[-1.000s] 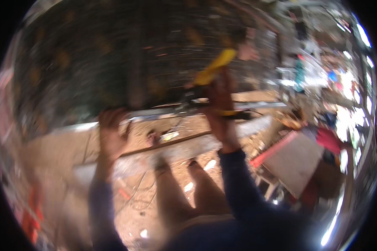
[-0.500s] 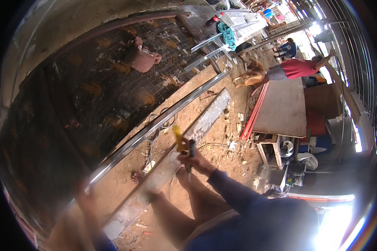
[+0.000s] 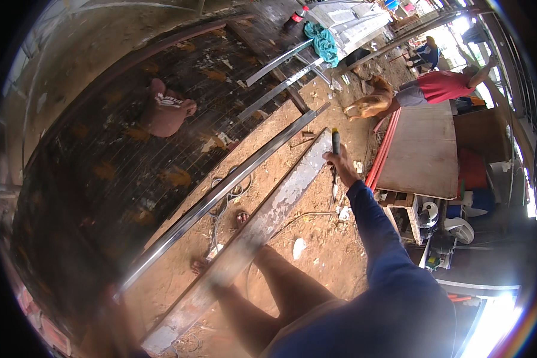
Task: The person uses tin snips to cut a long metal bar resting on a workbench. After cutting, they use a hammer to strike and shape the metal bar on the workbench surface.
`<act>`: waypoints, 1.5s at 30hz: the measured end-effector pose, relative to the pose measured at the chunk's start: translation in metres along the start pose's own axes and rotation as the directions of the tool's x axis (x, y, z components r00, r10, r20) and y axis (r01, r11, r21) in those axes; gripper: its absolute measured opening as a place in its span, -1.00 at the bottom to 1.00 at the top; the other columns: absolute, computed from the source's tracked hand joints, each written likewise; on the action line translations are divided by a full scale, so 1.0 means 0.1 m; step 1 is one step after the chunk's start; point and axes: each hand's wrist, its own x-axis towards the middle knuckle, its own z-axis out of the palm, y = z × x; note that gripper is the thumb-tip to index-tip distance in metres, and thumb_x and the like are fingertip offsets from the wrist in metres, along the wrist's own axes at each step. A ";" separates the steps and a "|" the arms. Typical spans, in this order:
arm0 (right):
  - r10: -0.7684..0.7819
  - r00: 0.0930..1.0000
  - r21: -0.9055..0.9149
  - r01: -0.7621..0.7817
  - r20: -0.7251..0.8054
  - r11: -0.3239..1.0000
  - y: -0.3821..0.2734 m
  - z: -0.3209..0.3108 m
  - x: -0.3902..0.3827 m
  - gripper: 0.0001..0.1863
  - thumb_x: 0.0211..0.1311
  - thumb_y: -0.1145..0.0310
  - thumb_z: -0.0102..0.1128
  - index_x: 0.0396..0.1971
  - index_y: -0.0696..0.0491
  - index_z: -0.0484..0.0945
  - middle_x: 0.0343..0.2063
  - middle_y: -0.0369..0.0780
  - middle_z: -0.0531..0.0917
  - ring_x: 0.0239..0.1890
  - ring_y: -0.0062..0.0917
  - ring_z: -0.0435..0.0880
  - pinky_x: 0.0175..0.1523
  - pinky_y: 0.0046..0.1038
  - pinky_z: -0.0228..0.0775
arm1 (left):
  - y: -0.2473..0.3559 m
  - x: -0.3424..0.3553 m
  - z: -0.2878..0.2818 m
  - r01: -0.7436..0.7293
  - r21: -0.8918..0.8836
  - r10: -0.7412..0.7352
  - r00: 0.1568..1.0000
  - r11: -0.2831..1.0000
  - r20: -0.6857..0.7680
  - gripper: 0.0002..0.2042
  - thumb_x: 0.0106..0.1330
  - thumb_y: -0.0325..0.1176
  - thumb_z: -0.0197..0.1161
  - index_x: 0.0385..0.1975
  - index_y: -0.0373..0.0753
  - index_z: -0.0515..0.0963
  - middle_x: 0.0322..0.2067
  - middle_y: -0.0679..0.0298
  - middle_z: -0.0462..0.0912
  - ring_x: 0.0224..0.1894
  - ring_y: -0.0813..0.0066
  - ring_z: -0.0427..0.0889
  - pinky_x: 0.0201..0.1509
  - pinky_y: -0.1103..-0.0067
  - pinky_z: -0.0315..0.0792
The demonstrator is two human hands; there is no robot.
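Observation:
My right hand point(image 3: 342, 166) is stretched forward over the far end of a long, paint-flaked plank point(image 3: 292, 185). It is closed around a dark-handled tool point(image 3: 336, 143) with a yellow end; the kind of tool is unclear. My left hand point(image 3: 110, 307) is a blur at lower left, by the near end of a long shiny metal bar point(image 3: 230, 182). Its fingers cannot be made out. The bar slants away beside the dark tabletop, with the plank running roughly alongside it on my side. My bare legs straddle the plank.
A dark, stained tabletop point(image 3: 110, 197) bears a pinkish cap-like item point(image 3: 167, 113). Beyond lie metal frame pieces point(image 3: 280, 62), a teal cloth point(image 3: 322, 43) and a bottle point(image 3: 295, 19). A brown dog point(image 3: 373, 102) and a red-shirted person point(image 3: 444, 86) are near red pipes point(image 3: 385, 152) and a board point(image 3: 416, 155).
My right hand has moved forward and right with the tool, from the plank's middle to its far end. The left hand has dropped slightly lower. My view has shifted a little.

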 end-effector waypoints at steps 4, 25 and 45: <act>-0.193 0.980 -0.056 0.195 0.041 0.979 -0.20 -0.23 1.02 0.11 0.21 0.18 0.54 0.69 0.13 0.14 0.20 0.09 0.64 0.16 -0.11 0.67 0.31 -0.09 0.55 | 0.68 0.07 -0.16 0.048 0.225 -0.030 0.996 0.973 -0.084 -0.21 0.36 -0.52 0.55 0.59 -0.30 0.34 0.55 -0.16 0.39 0.59 -0.24 0.36 0.65 -0.02 0.28; -0.762 0.427 -0.235 0.904 0.486 0.357 -2.09 3.45 0.52 0.59 -0.33 -0.26 0.89 0.74 0.04 0.18 0.11 -0.06 0.53 0.24 -0.15 0.53 0.32 -0.12 0.38 | 4.59 1.43 1.03 -0.355 -0.161 0.366 0.930 0.921 0.042 -0.44 0.47 -0.22 0.55 0.43 -0.20 0.63 0.22 0.07 0.69 0.25 -0.03 0.63 0.38 0.09 0.50; -0.205 0.940 -0.167 0.164 -0.272 0.972 0.34 0.29 2.33 -0.64 0.53 0.19 0.38 0.18 0.01 0.85 0.06 0.01 0.87 -0.03 -0.11 0.92 0.18 -0.17 0.73 | 4.32 1.34 0.95 -0.347 -0.133 0.352 0.936 0.929 0.015 -0.52 0.33 -0.57 0.61 0.26 -0.35 0.72 0.16 0.08 0.63 0.17 0.08 0.68 0.19 0.30 0.70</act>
